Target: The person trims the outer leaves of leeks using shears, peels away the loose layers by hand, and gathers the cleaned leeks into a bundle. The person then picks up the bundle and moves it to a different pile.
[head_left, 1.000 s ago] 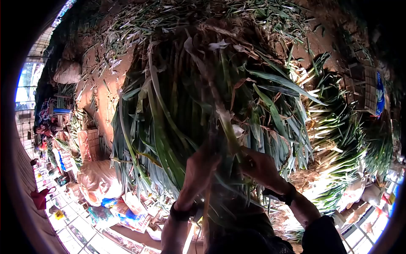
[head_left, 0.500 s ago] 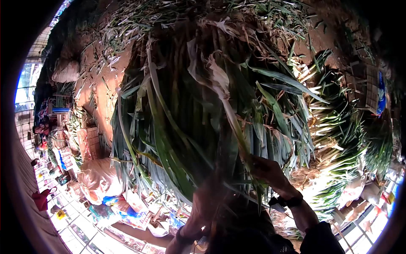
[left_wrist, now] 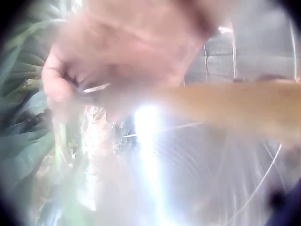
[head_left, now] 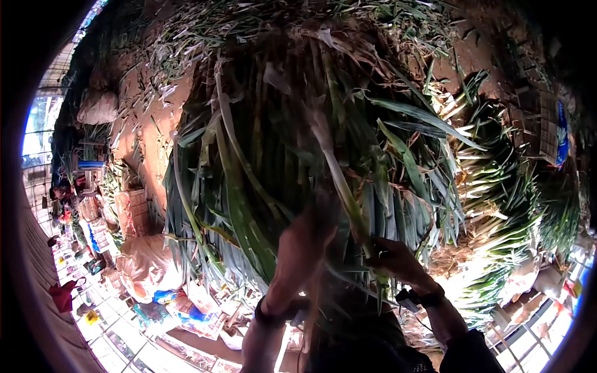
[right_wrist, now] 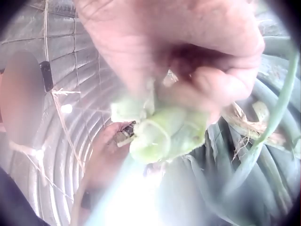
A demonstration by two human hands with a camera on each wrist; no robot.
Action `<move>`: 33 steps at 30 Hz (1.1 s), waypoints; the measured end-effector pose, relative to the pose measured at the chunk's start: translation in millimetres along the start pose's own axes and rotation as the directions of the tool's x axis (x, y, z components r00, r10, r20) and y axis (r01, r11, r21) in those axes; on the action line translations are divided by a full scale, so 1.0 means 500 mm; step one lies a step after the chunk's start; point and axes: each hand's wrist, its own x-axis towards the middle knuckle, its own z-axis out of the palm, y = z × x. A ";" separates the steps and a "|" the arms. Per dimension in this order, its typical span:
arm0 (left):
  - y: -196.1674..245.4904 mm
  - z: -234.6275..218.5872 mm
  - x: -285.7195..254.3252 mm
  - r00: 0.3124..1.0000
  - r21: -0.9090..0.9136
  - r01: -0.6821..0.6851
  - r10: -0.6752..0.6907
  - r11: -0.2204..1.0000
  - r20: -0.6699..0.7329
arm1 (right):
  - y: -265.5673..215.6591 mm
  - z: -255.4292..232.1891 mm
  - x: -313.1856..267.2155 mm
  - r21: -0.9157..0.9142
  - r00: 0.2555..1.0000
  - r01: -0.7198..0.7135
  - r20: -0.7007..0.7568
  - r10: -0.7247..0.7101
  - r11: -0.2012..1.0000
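Observation:
My right hand [head_left: 398, 264] grips the green leaf end of a long leek [head_left: 339, 180], whose pale stalk slants up and left over the heap. Close by in the right wrist view, the fingers of the right hand [right_wrist: 188, 52] curl round folded green leaves [right_wrist: 164, 136] with an open, tube-like end. To its left, my left hand [head_left: 301, 252] is blurred. In the left wrist view the left hand [left_wrist: 127, 47] has curled fingers round one end of a blurred yellow-brown stick [left_wrist: 235, 106]; its far end is out of view.
A thick heap of leeks [head_left: 255, 155] fills the middle. On the right lies a row of leeks with pale stalks [head_left: 485, 180]. Leaf scraps [head_left: 205, 31] cover the ground behind. A pale sack [head_left: 146, 264] and a basket [head_left: 130, 211] stand on the left.
My left hand moved down and then back up. The right hand shifted slightly right and down, still holding the leek, whose top dry leaves swung and blurred.

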 end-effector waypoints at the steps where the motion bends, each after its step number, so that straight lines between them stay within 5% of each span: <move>1: -0.001 -0.002 0.008 0.999 -0.022 0.053 -0.053 0.998 -0.004 | 0.001 -0.002 0.000 0.002 1.000 0.023 0.004 -0.023 1.000; 2: 0.001 -0.006 0.001 0.999 -0.025 0.054 -0.054 0.998 -0.001 | -0.018 0.004 -0.003 0.000 1.000 0.021 0.001 -0.021 1.000; 4: 0.010 -0.016 -0.032 0.998 -0.076 0.024 -0.019 0.997 0.062 | -0.070 0.025 -0.017 -0.371 0.989 0.007 -0.133 -0.061 0.928; 8: 0.008 -0.022 -0.061 0.994 0.009 -0.015 0.014 1.000 0.110 | -0.083 0.037 -0.014 -0.531 0.984 0.040 -0.126 -0.125 0.846; 10: 0.009 -0.019 -0.045 0.995 0.106 -0.099 0.099 0.989 0.005 | -0.067 0.038 -0.007 -0.639 0.968 0.017 -0.182 -0.173 0.769; 17: 0.001 -0.042 -0.005 0.994 0.025 -0.032 0.029 0.999 0.103 | -0.065 0.040 0.001 -0.599 0.969 0.046 -0.168 -0.181 0.799; 19: -0.054 -0.046 0.006 0.981 0.051 -0.187 0.189 0.981 -0.047 | -0.056 0.053 -0.004 -0.429 0.940 0.166 -0.204 -0.274 0.888; 20: -0.080 -0.059 0.007 0.917 0.296 -0.350 0.390 0.889 -0.087 | -0.048 0.054 -0.003 -0.449 0.948 0.177 -0.162 -0.275 0.876; 21: -0.074 -0.073 -0.009 0.911 0.292 -0.367 0.405 0.883 -0.079 | -0.052 0.063 0.004 -0.454 0.942 0.178 -0.177 -0.284 0.873; 23: -0.052 -0.103 -0.055 0.995 -0.291 0.019 0.010 0.956 0.098 | -0.070 0.102 0.029 -0.589 0.802 0.487 0.011 -0.597 0.645; 25: -0.091 -0.114 -0.089 0.926 -0.223 -0.242 0.156 0.944 -0.345 | -0.092 0.143 0.061 -0.634 0.862 0.405 0.023 -0.507 0.659; 27: -0.077 -0.149 -0.100 0.740 -0.215 -0.290 0.076 0.933 -0.669 | -0.120 0.191 0.105 -0.630 0.788 0.532 0.125 -0.603 0.565; 28: -0.059 -0.166 -0.106 0.736 -0.154 -0.274 0.104 0.949 -0.669 | -0.146 0.210 0.123 -0.630 0.783 0.536 0.123 -0.609 0.562; 30: -0.040 -0.171 -0.096 0.738 -0.067 -0.231 0.130 0.971 -0.663 | -0.209 0.220 0.153 -0.669 0.821 0.555 0.342 -0.457 0.495; 32: -0.089 -0.149 -0.091 0.766 -0.017 -0.261 0.197 0.965 -0.612 | -0.217 0.135 0.236 -0.778 0.482 0.628 0.373 -0.793 0.015; 33: -0.122 -0.146 -0.088 0.801 0.037 -0.258 0.235 0.966 -0.551 | -0.299 0.068 0.258 -0.661 0.754 0.569 0.184 -0.630 0.489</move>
